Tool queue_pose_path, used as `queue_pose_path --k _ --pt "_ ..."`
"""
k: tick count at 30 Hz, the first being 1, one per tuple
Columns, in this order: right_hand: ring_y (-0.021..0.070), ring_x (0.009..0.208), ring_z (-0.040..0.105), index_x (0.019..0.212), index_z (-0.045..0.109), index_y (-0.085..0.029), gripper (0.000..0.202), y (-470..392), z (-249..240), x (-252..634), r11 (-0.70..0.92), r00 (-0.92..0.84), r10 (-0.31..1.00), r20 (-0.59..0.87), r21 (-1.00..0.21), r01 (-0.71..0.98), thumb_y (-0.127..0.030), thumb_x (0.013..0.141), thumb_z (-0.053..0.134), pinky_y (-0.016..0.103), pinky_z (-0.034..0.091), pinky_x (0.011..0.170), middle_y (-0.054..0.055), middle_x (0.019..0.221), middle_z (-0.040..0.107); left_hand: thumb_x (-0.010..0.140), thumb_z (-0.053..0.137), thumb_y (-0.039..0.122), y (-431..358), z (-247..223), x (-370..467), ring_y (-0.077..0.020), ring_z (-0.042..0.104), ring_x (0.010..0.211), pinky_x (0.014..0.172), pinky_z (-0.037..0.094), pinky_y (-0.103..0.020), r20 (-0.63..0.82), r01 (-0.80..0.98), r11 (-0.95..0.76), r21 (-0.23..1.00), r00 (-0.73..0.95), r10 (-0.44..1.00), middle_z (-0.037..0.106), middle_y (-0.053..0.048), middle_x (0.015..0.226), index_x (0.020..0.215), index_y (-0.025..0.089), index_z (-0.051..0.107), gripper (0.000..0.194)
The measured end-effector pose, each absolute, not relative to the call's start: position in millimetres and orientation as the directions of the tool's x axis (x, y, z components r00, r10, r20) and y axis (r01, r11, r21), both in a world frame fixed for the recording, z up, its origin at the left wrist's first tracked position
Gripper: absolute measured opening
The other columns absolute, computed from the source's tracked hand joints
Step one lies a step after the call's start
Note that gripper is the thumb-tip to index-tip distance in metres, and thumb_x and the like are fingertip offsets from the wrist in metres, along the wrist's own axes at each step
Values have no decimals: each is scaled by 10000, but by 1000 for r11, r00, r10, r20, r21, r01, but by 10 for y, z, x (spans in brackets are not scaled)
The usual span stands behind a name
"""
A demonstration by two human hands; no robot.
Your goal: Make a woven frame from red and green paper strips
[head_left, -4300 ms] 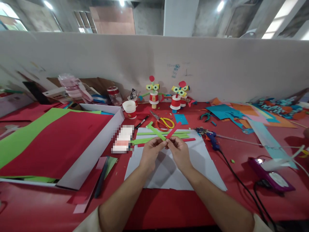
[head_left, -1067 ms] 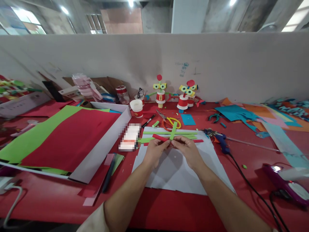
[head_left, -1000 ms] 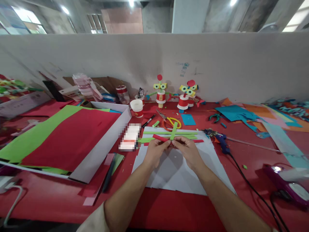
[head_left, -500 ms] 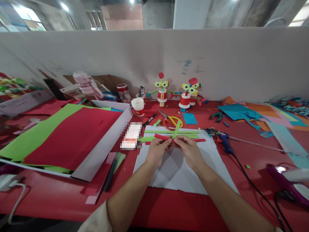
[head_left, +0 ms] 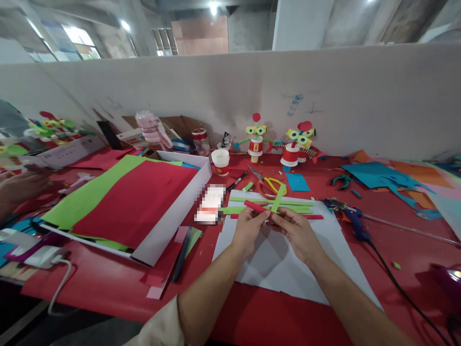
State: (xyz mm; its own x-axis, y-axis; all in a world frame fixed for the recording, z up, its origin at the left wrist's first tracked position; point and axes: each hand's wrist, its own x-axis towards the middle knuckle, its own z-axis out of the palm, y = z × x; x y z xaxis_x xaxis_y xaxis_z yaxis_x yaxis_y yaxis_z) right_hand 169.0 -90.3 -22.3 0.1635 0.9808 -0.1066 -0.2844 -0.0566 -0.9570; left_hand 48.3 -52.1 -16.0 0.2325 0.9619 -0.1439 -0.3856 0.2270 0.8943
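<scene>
My left hand (head_left: 251,229) pinches a red paper strip (head_left: 255,206), whose free end sticks out to the left. A green paper strip (head_left: 279,196) rises at a slant from the fingers of my right hand (head_left: 294,231), which are closed on it. The two strips meet between my fingertips, where the join is partly hidden. Both hands are above a white sheet (head_left: 266,274). Behind them on the sheet lie several green strips (head_left: 298,209) and another red strip (head_left: 315,217).
Scissors (head_left: 276,185) lie behind the sheet, a hot glue gun (head_left: 355,223) to its right. A white box (head_left: 173,221) of coloured sheets stands left. Paper-cup figures (head_left: 256,144) line the wall near a paper cup (head_left: 220,161). Another person's hand (head_left: 21,187) shows far left.
The view has swung left, so everything appears shifted right, and another person's hand now shows at the far left. My hands still hold the red and green strips together, slightly tilted.
</scene>
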Motion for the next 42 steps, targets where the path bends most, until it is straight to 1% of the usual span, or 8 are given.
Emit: queue_pose_path --k 6,10,17,20,25,30,37,42 --pt "158 667 634 807 725 -194 250 -910 -265 1699 -13 240 969 -60 -981 -192 -371 636 769 288 527 658 19 745 694 612 733 250 -552 -147 511 -59 377 444 462 304 -216 -134 -346 219 912 254 958 545 49 522 998 133 685 407" --pt "155 618 628 782 719 -191 244 -916 -277 1675 30 300 954 -8 -992 -122 -375 629 769 291 530 630 8 685 681 603 722 242 -566 -177 535 -73 407 452 443 311 -219 -114 -337 176 925 196 974 575 24 521 835 125 720 259" --pt "133 547 603 665 677 -178 253 -965 -174 1613 -15 315 943 -102 -964 -267 -364 554 808 284 515 589 -16 594 639 578 767 240 -559 -170 487 -74 425 478 487 329 -227 -123 -380 209 901 238 964 603 11 550 680 148 716 147" --pt "132 539 601 655 664 -183 262 -966 -157 1621 -15 343 929 -143 -937 -349 -349 526 820 291 508 595 -18 587 641 632 753 315 -553 -166 470 -45 331 411 438 254 -222 -150 -338 238 911 266 952 541 39 488 582 158 657 191" --pt "126 547 598 631 637 -187 258 -961 -149 1598 22 370 916 -153 -904 -426 -344 526 813 286 512 607 -24 580 636 594 780 286 -587 -190 505 -57 380 474 458 269 -223 -119 -342 218 914 289 950 624 8 614 696 160 699 182" --pt "117 559 605 679 631 -189 221 -980 -138 1480 53 343 934 -105 -904 -424 -339 602 774 279 524 621 -26 631 654 562 791 248 -596 -205 507 -64 405 519 507 294 -216 -128 -381 198 903 201 971 604 21 584 661 164 698 160" --pt "126 537 614 739 616 -178 223 -1003 -117 1538 5 295 952 -82 -959 -282 -330 638 743 270 515 562 -18 616 647 572 786 261 -526 -156 421 -46 306 463 470 232 -223 -137 -346 234 909 282 950 520 41 505 621 153 689 153" --pt "123 530 610 714 571 -193 202 -986 -128 1521 13 334 938 -97 -950 -313 -287 632 730 265 504 553 -31 607 643 620 763 264 -535 -185 435 -71 414 515 521 330 -218 -61 -324 151 934 273 960 580 20 552 625 163 694 123"
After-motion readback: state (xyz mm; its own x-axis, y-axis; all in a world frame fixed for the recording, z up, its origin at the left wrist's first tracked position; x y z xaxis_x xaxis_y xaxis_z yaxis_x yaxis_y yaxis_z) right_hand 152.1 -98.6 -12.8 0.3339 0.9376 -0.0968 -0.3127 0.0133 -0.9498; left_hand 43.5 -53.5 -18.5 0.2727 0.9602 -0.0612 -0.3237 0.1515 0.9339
